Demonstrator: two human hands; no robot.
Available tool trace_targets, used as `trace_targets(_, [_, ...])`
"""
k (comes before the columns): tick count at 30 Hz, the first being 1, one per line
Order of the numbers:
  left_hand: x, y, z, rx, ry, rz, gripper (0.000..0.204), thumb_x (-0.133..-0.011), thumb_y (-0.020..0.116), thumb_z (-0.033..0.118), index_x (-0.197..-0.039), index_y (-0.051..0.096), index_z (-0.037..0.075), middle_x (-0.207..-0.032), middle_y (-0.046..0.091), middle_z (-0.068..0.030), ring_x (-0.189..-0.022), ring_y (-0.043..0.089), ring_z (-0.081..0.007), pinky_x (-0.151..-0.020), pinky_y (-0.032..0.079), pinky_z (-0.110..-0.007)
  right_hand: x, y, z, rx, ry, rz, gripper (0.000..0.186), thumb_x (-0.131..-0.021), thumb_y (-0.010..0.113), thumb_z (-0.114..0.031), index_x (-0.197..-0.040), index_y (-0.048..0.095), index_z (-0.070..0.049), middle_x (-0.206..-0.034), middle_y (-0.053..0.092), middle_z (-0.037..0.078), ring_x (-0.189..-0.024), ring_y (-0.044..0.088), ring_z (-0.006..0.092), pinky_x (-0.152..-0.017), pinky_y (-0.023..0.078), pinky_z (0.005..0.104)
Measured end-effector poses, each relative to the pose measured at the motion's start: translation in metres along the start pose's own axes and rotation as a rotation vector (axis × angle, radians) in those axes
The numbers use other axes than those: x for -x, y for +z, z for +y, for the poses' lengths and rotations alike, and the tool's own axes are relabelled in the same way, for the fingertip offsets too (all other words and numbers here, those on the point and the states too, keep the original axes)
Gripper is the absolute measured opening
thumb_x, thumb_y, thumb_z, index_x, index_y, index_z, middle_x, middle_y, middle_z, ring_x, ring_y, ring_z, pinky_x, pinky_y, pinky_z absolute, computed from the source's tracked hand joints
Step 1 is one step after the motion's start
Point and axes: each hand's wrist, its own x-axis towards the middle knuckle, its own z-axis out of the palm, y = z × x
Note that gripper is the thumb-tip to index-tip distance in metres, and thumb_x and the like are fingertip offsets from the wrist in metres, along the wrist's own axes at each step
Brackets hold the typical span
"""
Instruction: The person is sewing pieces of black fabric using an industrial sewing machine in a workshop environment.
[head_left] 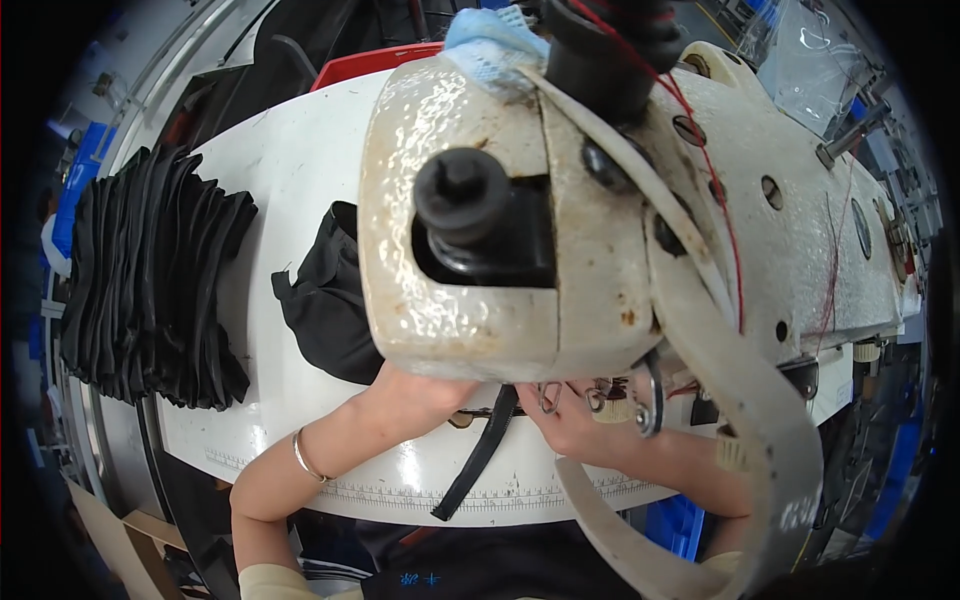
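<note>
Both hands are at the front of a cream-white sewing machine, partly covered by its head. My left hand reaches under the head from the left, its fingers hidden. Next to it a bunched piece of black fabric lies on the white table, running under the machine. My right hand is just right of the needle area, fingers partly covered by the head and metal thread guides. Between the hands a narrow black strip, like zipper tape, hangs toward me over the table. Whether either hand grips it is hidden.
A thick stack of folded black fabric pieces stands at the table's left. A printed ruler runs along the front edge of the white table. A pale curved band loops down at right; red thread crosses the machine.
</note>
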Motion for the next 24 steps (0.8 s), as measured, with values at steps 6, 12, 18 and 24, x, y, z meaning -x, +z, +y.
trace_targets(6, [0.002,0.002,0.005,-0.024,-0.012,0.006,0.027,-0.069,0.066,0.007,-0.096,0.071,0.003,-0.106,0.067,-0.0127,-0.098,0.065,-0.0304,-0.085,0.052,-0.043,0.001,0.009,-0.01,-0.213,0.144,0.076,0.042,-0.077,0.057,-0.008,-0.115,0.066,0.006,-0.104,0.064,0.011,-0.076,0.054,0.0155,-0.069,0.051,0.032])
trace_targets(12, [-0.001,0.0,0.007,-0.077,0.009,0.036,0.029,-0.068,0.065,0.008,-0.096,0.071,0.004,-0.106,0.067,-0.0119,-0.099,0.065,-0.0302,-0.086,0.052,-0.043,0.002,0.019,-0.022,-0.123,0.149,0.032,0.037,-0.08,0.056,-0.01,-0.113,0.067,0.004,-0.113,0.063,0.014,-0.076,0.053,0.0146,-0.07,0.052,0.0308])
trace_targets(18, [-0.004,0.0,0.005,-0.065,-0.012,0.031,0.028,-0.072,0.064,0.008,-0.099,0.07,0.005,-0.104,0.067,-0.0124,-0.099,0.064,-0.0319,-0.085,0.052,-0.044,-0.004,0.021,-0.016,-0.399,0.214,0.082,0.038,-0.081,0.055,-0.012,-0.114,0.063,0.006,-0.095,0.061,0.009,-0.074,0.052,0.014,-0.07,0.052,0.0295])
trace_targets(24, [-0.013,-0.002,0.003,-0.08,-0.04,0.079,0.025,-0.074,0.064,0.007,-0.098,0.069,0.001,-0.103,0.065,-0.0148,-0.097,0.062,-0.0348,-0.084,0.05,-0.045,0.002,0.012,-0.007,-0.019,0.11,-0.093,0.035,-0.081,0.057,-0.013,-0.113,0.063,0.002,-0.096,0.064,0.01,-0.088,0.061,0.0208,-0.074,0.054,0.0317])
